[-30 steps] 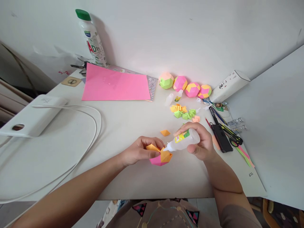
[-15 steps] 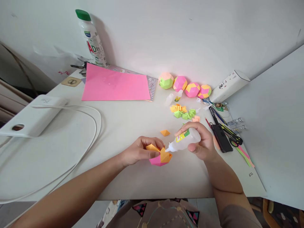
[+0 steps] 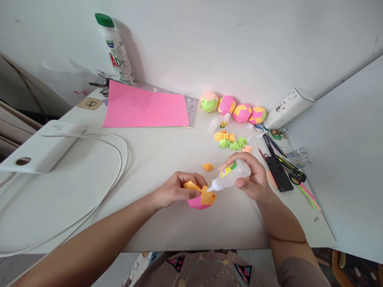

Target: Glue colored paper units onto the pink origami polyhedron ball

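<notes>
Between the thumb and fingers of my left hand (image 3: 179, 189) is a partly built folded-paper ball (image 3: 201, 200), pink below with orange pieces above. My right hand (image 3: 254, 175) grips a clear glue bottle (image 3: 231, 175) with a yellow and green label. The bottle is tilted down to the left, its white nozzle at an orange piece of the ball; I cannot tell whether glue is flowing. A single orange folded-paper piece (image 3: 207, 167) lies just behind the ball. Farther back are small folded pieces in orange (image 3: 224, 136), green (image 3: 233, 144) and peach.
Several finished paper balls (image 3: 226, 105) line the wall, with two small bottles (image 3: 213, 125) before them. Pink paper (image 3: 146, 105) lies back left near a tall bottle (image 3: 116, 52). A white power bank-like box (image 3: 56, 145) trails cables (image 3: 119, 159). Scissors (image 3: 297, 175) and a black phone-like object (image 3: 279, 173) lie right.
My right hand and the glue bottle have shifted very slightly left. My left hand and the paper ball are almost where they were.
</notes>
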{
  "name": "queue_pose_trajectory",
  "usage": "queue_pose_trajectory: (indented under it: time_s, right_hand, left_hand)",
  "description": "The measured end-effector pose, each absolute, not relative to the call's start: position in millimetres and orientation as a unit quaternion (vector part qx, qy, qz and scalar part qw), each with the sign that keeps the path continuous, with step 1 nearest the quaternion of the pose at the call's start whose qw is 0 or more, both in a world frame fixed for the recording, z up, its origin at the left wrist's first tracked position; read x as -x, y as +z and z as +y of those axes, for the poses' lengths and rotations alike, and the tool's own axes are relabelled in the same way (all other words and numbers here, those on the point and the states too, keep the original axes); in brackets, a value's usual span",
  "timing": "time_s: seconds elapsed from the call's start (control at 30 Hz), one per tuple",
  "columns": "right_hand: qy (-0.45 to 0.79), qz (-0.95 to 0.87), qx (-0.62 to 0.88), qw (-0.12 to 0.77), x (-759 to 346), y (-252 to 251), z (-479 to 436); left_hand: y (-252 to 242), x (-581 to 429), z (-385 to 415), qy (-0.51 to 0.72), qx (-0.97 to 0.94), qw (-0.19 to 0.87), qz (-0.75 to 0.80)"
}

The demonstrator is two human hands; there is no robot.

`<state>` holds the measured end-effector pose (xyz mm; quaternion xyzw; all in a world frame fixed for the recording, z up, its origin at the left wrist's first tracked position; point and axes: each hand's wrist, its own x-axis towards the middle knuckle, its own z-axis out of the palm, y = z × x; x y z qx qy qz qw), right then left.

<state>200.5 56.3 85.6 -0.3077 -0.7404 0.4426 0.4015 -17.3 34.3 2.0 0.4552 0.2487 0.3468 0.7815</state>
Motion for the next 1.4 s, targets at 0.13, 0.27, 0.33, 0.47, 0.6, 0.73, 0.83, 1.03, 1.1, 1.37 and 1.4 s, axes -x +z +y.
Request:
queue_pose_trajectory:
  time_s: [0.13, 0.27, 0.33, 0.47, 0.6, 0.73, 0.83, 1.03, 1.1, 1.37, 1.4]
  right_hand:
    - [0.455, -0.732, 0.314, 0.399, -204.2, 86.3, 58.3]
    - [0.520, -0.651, 0.354, 0.425, -206.8, 75.5, 73.1]
    - [0.573, -0.571, 0.385, 0.444, -206.5, 66.3, 84.6]
    - [0.662, -0.438, 0.441, 0.419, -203.5, 49.6, 102.6]
    - [0.699, -0.420, 0.457, 0.355, -203.1, 37.8, 108.5]
    - [0.706, -0.422, 0.482, 0.302, -204.8, 26.3, 113.1]
    - [0.701, -0.426, 0.497, 0.282, -204.1, 20.6, 115.9]
    - [0.683, -0.436, 0.512, 0.285, -200.8, 15.8, 115.3]
    - [0.687, -0.432, 0.509, 0.287, -200.9, 14.0, 115.8]
    - [0.669, -0.507, 0.441, 0.317, -211.1, 32.5, 114.5]
    - [0.659, -0.524, 0.434, 0.321, -212.2, 37.0, 112.9]
  left_hand:
    - [1.2, 19.3, 34.8, 0.350, -0.456, 0.777, 0.259]
    - [3.2, 19.9, 36.1, 0.333, -0.454, 0.785, 0.259]
    - [4.5, 19.2, 36.7, 0.304, -0.461, 0.794, 0.254]
    - [5.6, 17.6, 37.3, 0.271, -0.475, 0.799, 0.249]
    - [5.6, 18.3, 37.7, 0.271, -0.475, 0.804, 0.233]
    - [3.6, 19.5, 38.2, 0.278, -0.465, 0.814, 0.208]
    - [1.4, 19.3, 38.2, 0.297, -0.460, 0.816, 0.184]
    - [3.1, 18.9, 37.3, 0.330, -0.440, 0.814, 0.188]
    - [4.5, 19.2, 37.4, 0.335, -0.439, 0.811, 0.194]
    - [3.6, 19.1, 38.2, 0.382, -0.446, 0.781, 0.211]
    - [2.8, 19.2, 38.3, 0.389, -0.447, 0.776, 0.217]
